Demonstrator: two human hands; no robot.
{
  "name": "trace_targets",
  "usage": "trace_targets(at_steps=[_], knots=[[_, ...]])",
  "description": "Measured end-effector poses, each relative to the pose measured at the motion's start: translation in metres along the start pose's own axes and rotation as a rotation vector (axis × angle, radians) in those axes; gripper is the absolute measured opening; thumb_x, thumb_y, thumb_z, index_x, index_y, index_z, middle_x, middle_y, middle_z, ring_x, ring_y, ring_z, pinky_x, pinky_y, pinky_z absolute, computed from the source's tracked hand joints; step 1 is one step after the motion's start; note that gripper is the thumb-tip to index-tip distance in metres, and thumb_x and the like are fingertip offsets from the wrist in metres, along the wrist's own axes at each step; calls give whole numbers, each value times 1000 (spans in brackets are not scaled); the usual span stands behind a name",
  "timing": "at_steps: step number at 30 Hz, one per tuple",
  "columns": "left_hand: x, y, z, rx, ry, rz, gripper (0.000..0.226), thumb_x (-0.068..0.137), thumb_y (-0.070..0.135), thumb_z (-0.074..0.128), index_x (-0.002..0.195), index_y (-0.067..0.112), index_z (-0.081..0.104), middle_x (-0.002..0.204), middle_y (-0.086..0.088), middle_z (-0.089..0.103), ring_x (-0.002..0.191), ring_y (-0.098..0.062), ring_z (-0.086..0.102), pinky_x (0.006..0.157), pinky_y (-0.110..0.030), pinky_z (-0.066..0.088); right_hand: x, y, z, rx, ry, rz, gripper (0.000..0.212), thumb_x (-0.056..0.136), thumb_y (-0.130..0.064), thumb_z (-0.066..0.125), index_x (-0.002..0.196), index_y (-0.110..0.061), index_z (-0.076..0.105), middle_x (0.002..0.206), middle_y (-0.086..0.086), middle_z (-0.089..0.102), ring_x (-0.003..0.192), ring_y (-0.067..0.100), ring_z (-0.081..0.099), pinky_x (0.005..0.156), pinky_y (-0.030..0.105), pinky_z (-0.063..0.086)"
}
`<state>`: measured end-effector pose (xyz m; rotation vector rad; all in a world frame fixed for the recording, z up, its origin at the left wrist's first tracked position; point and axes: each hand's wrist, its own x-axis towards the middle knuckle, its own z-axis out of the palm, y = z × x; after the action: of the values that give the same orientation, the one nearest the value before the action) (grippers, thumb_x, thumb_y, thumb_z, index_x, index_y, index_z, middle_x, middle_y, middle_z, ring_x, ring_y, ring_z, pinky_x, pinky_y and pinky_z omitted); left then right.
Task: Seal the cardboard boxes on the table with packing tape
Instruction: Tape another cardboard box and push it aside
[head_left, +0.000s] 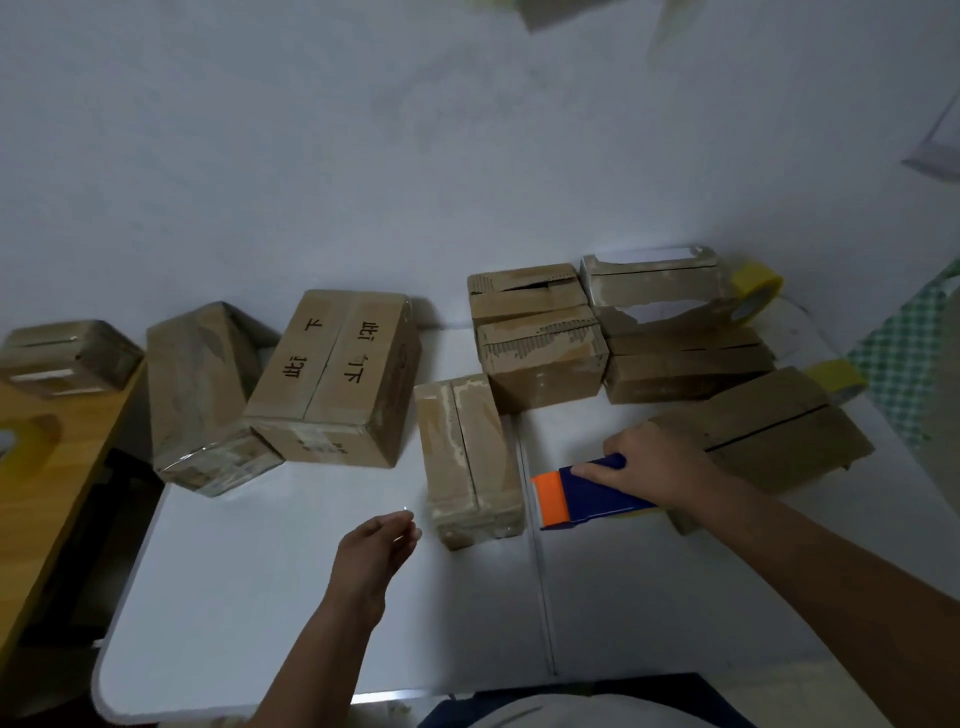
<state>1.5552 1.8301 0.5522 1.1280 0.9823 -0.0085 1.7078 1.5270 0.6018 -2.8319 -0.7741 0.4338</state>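
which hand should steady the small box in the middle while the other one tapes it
Left. The left hand holds nothing and hovers just beside the small box, near its front corner. The right hand already grips the tape dispenser on the box's other side, so it would do the taping.

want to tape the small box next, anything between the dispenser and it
Nothing visible. The right hand holds the tape dispenser just right of the small box, with only bare table between; the left hand sits on the box's other side.
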Motion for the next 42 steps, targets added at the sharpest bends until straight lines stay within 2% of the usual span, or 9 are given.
trace_targets(at_steps=[8, 14, 19, 23, 27, 32, 36, 39, 42], knots=[[3, -7, 5, 9, 43, -2, 9, 93, 4, 62, 93, -1, 70, 90, -17, 69, 83, -22, 68, 74, -24, 55, 7, -5, -2, -61, -23, -16, 55, 86, -74, 39, 59, -26, 43, 59, -6, 48, 55, 5, 45, 53, 23, 32], [7, -14, 10, 75, 62, 6, 13, 94, 9, 63, 95, -3, 67, 95, -17, 66, 86, -23, 65, 81, -28, 52, 16, -6, 8, -78, -43, 30, 60, 82, -79, 37, 66, -24, 53, 65, -4, 56, 62, 9, 54, 60, 27, 46], [14, -20, 11, 363, -8, 81, 37, 83, 32, 78, 86, 4, 55, 85, -1, 57, 80, -17, 53, 79, -30, 45, 13, -16, 12, -54, -85, 72, 57, 85, -76, 38, 72, -23, 55, 69, -4, 57, 65, 10, 56, 55, 23, 38], [25, -5, 1, 448, 49, 120, 36, 79, 28, 82, 100, 8, 61, 98, -8, 63, 86, -19, 55, 77, -31, 44, 2, -34, 24, -68, -68, 124, 62, 86, -76, 35, 84, -20, 62, 79, -1, 63, 71, 12, 60, 66, 28, 51], [38, 16, -19, 549, 10, 120, 38, 78, 27, 83, 102, 7, 61, 96, -7, 62, 86, -20, 55, 75, -30, 45, -5, -56, 41, -34, -50, 188, 64, 84, -77, 36, 83, -19, 63, 76, -1, 58, 73, 15, 59, 69, 30, 50], [43, 15, -26, 562, -66, 69, 43, 78, 32, 83, 108, 9, 62, 108, -11, 65, 105, -25, 61, 99, -41, 50, -5, -56, 49, -13, -77, 207, 66, 85, -76, 34, 89, -17, 64, 80, 0, 60, 76, 16, 61, 73, 31, 51], [41, 17, -29, 557, -125, 73, 47, 76, 38, 84, 107, 9, 64, 107, -11, 68, 106, -26, 63, 99, -40, 51, -5, -54, 55, -6, -78, 197, 66, 87, -75, 33, 89, -17, 64, 83, 2, 64, 76, 16, 61, 72, 31, 51], [37, 22, -29, 644, -144, 87, 41, 82, 41, 78, 108, 13, 64, 108, -8, 67, 103, -23, 65, 97, -39, 52, -6, -52, 59, -14, -79, 201, 67, 87, -75, 33, 89, -16, 64, 83, 3, 64, 76, 17, 62, 73, 32, 52], [36, 24, -38, 635, -101, 135, 23, 97, 35, 59, 103, 16, 71, 115, -3, 65, 98, -20, 66, 92, -34, 53, -7, -51, 59, -9, -90, 204, 64, 88, -73, 33, 90, -17, 63, 80, 1, 60, 75, 17, 60, 72, 30, 50]])
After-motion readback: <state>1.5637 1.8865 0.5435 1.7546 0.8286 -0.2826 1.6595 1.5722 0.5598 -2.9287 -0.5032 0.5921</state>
